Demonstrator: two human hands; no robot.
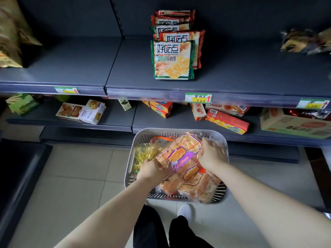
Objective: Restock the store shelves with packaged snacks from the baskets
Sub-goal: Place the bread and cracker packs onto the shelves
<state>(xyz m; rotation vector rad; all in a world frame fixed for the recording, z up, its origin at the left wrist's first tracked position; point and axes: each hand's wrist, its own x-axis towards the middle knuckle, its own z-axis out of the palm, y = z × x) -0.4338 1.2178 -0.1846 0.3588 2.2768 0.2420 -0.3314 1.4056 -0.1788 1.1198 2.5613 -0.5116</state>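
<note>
Restocking looks barely begun: the upper shelf (250, 72) carries just one row of cracker packs (172, 59). The left hand (152, 171) and right hand (211, 154) grasp a clear snack bag (188, 167) with curled fingers, inside the floor basket (179, 130).

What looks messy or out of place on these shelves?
The red boxes on the lower shelf lie tipped and crooked, and the white cookie boxes to their left sit askew. The cracker packs above stand in a neat row.
</note>
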